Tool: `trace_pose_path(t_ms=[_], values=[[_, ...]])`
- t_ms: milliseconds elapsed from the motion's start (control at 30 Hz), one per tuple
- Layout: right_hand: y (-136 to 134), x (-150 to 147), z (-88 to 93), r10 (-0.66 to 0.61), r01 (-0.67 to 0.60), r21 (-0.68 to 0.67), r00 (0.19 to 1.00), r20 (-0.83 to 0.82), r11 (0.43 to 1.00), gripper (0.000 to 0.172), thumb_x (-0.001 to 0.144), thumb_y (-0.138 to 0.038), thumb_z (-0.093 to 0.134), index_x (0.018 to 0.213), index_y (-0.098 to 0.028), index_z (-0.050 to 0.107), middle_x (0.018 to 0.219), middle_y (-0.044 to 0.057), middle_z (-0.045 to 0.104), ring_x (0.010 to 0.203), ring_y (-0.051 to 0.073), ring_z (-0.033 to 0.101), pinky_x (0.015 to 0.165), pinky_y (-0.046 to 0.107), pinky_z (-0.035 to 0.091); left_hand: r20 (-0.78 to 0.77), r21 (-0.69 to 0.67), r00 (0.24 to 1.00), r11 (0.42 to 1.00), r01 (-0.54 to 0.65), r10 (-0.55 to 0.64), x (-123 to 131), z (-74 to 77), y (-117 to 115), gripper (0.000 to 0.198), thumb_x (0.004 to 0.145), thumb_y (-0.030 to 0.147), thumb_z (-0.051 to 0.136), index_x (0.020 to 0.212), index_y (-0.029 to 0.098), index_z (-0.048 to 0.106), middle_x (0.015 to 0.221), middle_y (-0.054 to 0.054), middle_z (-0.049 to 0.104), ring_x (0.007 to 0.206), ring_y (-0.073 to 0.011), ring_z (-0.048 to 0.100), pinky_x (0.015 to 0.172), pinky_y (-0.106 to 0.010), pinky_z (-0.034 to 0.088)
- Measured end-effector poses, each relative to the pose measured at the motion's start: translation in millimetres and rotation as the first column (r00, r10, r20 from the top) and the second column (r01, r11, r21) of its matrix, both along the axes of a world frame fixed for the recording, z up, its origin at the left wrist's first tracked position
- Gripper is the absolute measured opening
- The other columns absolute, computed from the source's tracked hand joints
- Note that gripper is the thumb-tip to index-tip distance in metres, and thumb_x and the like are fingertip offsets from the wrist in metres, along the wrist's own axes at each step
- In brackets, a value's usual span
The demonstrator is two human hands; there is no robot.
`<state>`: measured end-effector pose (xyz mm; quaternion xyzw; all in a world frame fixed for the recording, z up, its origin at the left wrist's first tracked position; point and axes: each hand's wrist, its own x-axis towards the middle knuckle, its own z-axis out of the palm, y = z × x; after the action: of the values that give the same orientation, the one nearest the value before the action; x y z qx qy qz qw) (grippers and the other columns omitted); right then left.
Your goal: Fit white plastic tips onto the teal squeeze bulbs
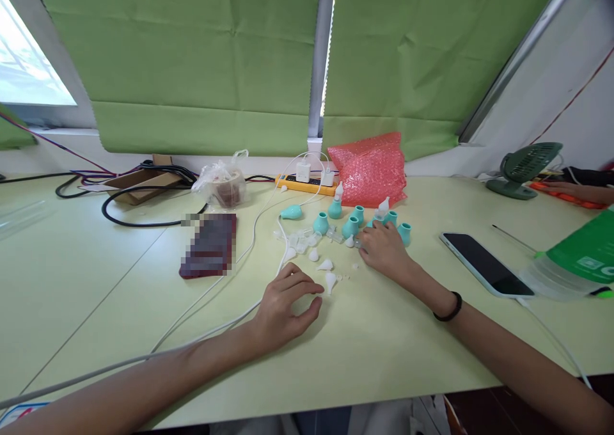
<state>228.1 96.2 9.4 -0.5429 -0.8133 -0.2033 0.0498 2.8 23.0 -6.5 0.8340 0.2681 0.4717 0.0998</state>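
My left hand [290,307] rests over the table with thumb and fingers apart and nothing between them. White pointed nozzle tips [330,283] lie just beyond its fingertips. My right hand [384,248] reaches in among several teal rubber bulbs [351,226], its fingers bent down; what they hold, if anything, is hidden. Close to those fingers are a white tip [350,241] and small clear plastic pieces [334,234]. Two bulbs carry white tips, one [335,208] standing at the back and another behind my right hand. A teal bulb [291,212] lies on its side farther left.
Behind the bulbs are a pink bubble-wrap bag [369,169] and a yellow power strip [307,185]. White cables cross the left side near a dark red phone [210,245]. To the right are a white-edged phone [484,263], a green-labelled bottle [582,249], a fan [522,166] and another person's hand [575,190].
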Motion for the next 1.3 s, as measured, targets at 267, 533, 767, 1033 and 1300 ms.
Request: trace_pose_path(t_ms=[267, 533, 767, 1033, 1300], values=[[-12.4, -7.8, 16.2, 0.027, -0.065, -0.121, 0.957, -0.289, 0.991, 0.023, 0.064, -0.02, 0.053, 0.085, -0.016, 0.063, 0.073, 0.004, 0.062, 0.066, 0.018, 0.054, 0.055, 0.027, 0.037, 0.023, 0.026, 1.0, 1.0, 0.0, 0.0, 0.3, 1.0, -0.3, 0.007, 0.07, 0.012, 0.057, 0.076, 0.013, 0.061, 0.065, -0.006, 0.062, 0.061, -0.0143, 0.047, 0.059, -0.031, 0.042], [-28.7, -28.7, 13.3, -0.186, -0.659, -0.395, 0.367, -0.912, 0.64, 0.03, 0.057, -0.024, 0.067, 0.085, -0.013, 0.062, 0.061, 0.0, 0.057, 0.052, 0.01, 0.054, 0.048, 0.02, 0.045, 0.084, -0.017, 0.996, 1.0, -0.005, 0.007, 0.5, 1.7, 0.9, 0.01, 0.07, 0.011, 0.059, 0.079, 0.012, 0.062, 0.068, -0.007, 0.064, 0.064, -0.0144, 0.048, 0.06, -0.03, 0.043], [-35.9, -41.4, -0.8, -0.328, -0.84, -0.311, 0.171, -0.929, 0.444, 0.028, 0.056, -0.016, 0.07, 0.082, -0.012, 0.061, 0.079, 0.005, 0.062, 0.072, 0.015, 0.06, 0.065, 0.028, 0.05, 0.112, -0.078, 0.993, 0.997, -0.027, 0.035, -0.4, 1.9, 2.5, 0.01, 0.071, 0.013, 0.059, 0.08, 0.013, 0.062, 0.07, -0.006, 0.064, 0.065, -0.0138, 0.051, 0.062, -0.03, 0.042], [-39.2, -46.9, -13.1, -0.328, -0.843, -0.239, 0.079, -0.941, 0.482, 0.025, 0.056, -0.014, 0.07, 0.08, -0.013, 0.06, 0.079, 0.005, 0.061, 0.075, 0.015, 0.059, 0.061, 0.026, 0.05, 0.068, -0.144, 0.995, 0.988, -0.056, 0.066, -0.5, 4.0, 1.4, 0.012, 0.07, 0.014, 0.058, 0.08, 0.013, 0.064, 0.068, -0.006, 0.062, 0.065, -0.015, 0.05, 0.06, -0.03, 0.043], [-41.3, -49.4, -16.5, -0.372, -0.822, -0.22, 0.01, -0.928, 0.526, 0.024, 0.056, -0.018, 0.07, 0.077, -0.013, 0.059, 0.066, 0.002, 0.062, 0.056, 0.012, 0.058, 0.055, 0.027, 0.051, 0.009, -0.147, 0.995, 0.984, -0.101, 0.104, -0.7, 2.3, 2.4, 0.017, 0.074, 0.017, 0.053, 0.086, 0.015, 0.065, 0.07, -0.007, 0.06, 0.068, -0.016, 0.049, 0.061, -0.03, 0.044]])
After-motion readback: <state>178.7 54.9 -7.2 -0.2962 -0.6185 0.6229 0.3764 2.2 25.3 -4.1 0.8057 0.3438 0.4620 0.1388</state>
